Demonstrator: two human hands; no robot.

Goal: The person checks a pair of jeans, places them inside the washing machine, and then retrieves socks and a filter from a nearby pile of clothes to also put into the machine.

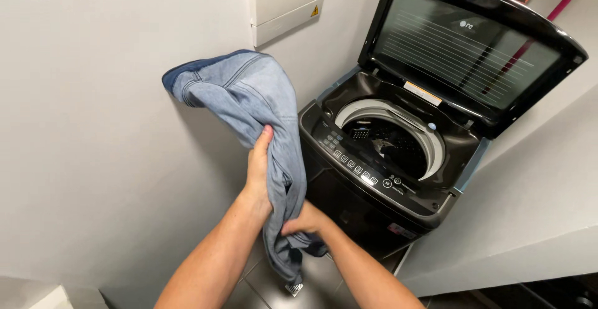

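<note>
From the head camera, you are holding a faded blue denim garment [261, 116], most likely a pair of jeans, up in front of you against the pale wall [93, 128] on the left. Your left hand [258, 169] is gripping it about halfway up, the thumb pointing upward and the fingers wrapped around a bunched fold of cloth. Your right hand [303, 223] is sitting lower and nearer to you, pinching the fabric where it is narrowing towards the hanging end. Both hands are closed on the denim, neither one spread.

The garment's long axis is running close to vertical: the wide upper part is flopping over to the left above your left hand, and the tail is dangling below your right hand towards the dark tiled floor [324, 278].

The black top-loading washing machine [374, 190] is standing just to the right of the garment and slightly farther away, its glass lid [467, 41] raised open against the far wall. The round drum opening [392, 141] is lying to the right of both hands, and some dark items are showing inside it. Your right hand is the nearer one to the machine's front edge, while your left hand is sitting closer to the level of the opening.
</note>
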